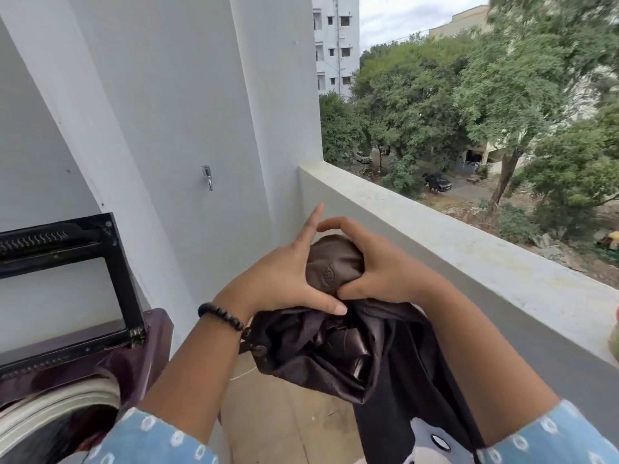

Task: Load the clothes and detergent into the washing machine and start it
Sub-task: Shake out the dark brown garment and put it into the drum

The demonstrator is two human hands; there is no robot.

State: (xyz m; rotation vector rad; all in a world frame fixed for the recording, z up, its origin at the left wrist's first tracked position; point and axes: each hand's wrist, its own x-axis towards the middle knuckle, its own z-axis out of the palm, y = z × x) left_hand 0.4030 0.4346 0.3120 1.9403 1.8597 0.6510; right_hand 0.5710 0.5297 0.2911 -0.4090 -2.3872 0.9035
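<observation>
Step in hand: loading, by my read. Both hands are up at chest height, working a dark brown garment (335,316) into a bundle out over the balcony floor (284,413), to the right of the washing machine (67,380).
Left hand (284,279): wrapped round the left side of the bundle, thumb pressed across the front of the cloth, index finger sticking straight up and free.
Right hand (378,266): curled over the top and right side of the same bundle, fingers arched, thumb tucked into the folds. Two hands, one garment, gripped tight.
The garment: shiny, crumpled, a small emblem showing on the bunched top; the rest hangs down between the forearms, with black cloth (402,396) trailing below it.
Machine lid (67,279): raised, standing open against the grey wall (167,128).
Drum (60,423): opening uncovered at lower left, white rim showing, something dark already inside, though what exactly I cannot tell.
Detergent: nowhere in view.
Next move calls for: a swing left and down, I'd say, carrying the bundle over the rim and letting go with both hands so the trailing cloth drops in too instead of snagging on the edge.
Still ahead: detergent, lid down, start.
Parapet (469,256): close on the right, so the swing wants to go the other way.
</observation>
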